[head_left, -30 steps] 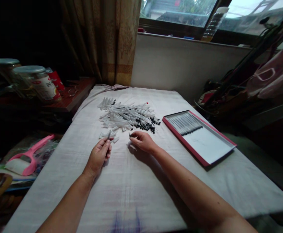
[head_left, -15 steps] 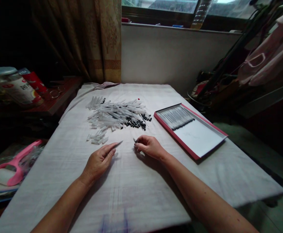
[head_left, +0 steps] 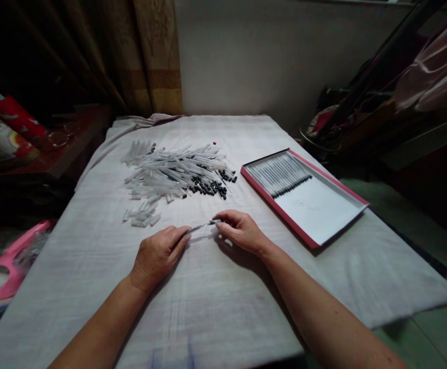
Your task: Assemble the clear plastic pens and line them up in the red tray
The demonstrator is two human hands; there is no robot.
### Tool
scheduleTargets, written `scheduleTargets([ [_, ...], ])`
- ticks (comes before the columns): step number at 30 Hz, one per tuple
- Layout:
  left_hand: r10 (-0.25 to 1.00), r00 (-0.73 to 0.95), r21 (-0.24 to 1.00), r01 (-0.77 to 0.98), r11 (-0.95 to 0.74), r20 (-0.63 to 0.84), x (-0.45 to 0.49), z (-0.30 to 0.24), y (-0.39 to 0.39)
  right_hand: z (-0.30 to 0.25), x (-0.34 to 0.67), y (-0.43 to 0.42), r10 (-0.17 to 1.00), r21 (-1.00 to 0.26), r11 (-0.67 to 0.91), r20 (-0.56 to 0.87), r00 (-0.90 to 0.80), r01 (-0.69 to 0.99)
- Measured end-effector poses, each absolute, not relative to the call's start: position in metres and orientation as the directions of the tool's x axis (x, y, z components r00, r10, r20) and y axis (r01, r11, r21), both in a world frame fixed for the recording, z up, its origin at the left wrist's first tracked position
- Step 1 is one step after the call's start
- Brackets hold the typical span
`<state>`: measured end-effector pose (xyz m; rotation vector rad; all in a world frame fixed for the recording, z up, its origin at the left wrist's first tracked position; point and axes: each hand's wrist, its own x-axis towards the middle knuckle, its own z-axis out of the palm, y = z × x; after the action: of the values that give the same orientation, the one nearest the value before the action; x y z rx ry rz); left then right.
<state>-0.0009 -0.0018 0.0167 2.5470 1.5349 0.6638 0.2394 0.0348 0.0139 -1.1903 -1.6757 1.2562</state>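
Note:
My left hand (head_left: 157, 253) rests on the white cloth and pinches one end of a thin clear plastic tube (head_left: 201, 226). My right hand (head_left: 242, 231) is closed in a pinch at the tube's other end, where a small dark cap sits at its fingertips. The tube spans the gap between the two hands, just above the cloth. Behind them lies a pile of clear tubes (head_left: 173, 171) with a heap of small black caps (head_left: 208, 187) at its right side. A few short clear pieces (head_left: 142, 218) lie apart, left of my left hand.
A red-edged shallow box (head_left: 323, 215) at the right holds a row of finished tubes (head_left: 280, 177). The table is covered by a white cloth (head_left: 215, 302). A pink-handled tool (head_left: 6, 256) lies off the left edge; a side shelf with a jar (head_left: 0, 138) stands left.
Both hands drew back from the pile toward me. The right hand brought its black cap up to the tube held by the left; the two now meet. The camera tilted downward.

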Motion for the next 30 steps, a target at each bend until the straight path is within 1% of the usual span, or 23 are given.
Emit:
scheduleTargets([
  [2,0.865,0.402,0.302,0.820,-0.486,0.299,-0.002,0.019,-0.002,0.015,0.241,0.035,0.948,-0.960,0.116,0.031,-0.317,0.255],
  [7,0.869,0.402,0.327,0.812,-0.484,0.290,-0.003,0.020,-0.002,0.017,0.243,0.036,0.937,-0.921,0.211,0.096,-0.335,0.328],
  [12,0.861,0.422,0.293,0.817,-0.497,0.285,-0.002,0.018,-0.002,0.015,0.241,0.036,0.897,-0.874,0.333,0.177,-0.405,0.354],
  [17,0.848,0.447,0.285,0.805,-0.520,0.285,0.000,0.018,-0.003,0.010,0.238,0.034,0.863,-0.854,0.391,0.211,-0.458,0.343],
  [25,0.809,0.504,0.259,0.773,-0.579,0.304,0.000,0.017,-0.005,0.006,0.238,0.032,0.820,-0.765,0.497,0.258,-0.511,0.409],
  [30,0.809,0.499,0.277,0.767,-0.579,0.310,0.000,0.016,-0.005,0.006,0.236,0.031,0.808,-0.750,0.515,0.262,-0.528,0.415],
])
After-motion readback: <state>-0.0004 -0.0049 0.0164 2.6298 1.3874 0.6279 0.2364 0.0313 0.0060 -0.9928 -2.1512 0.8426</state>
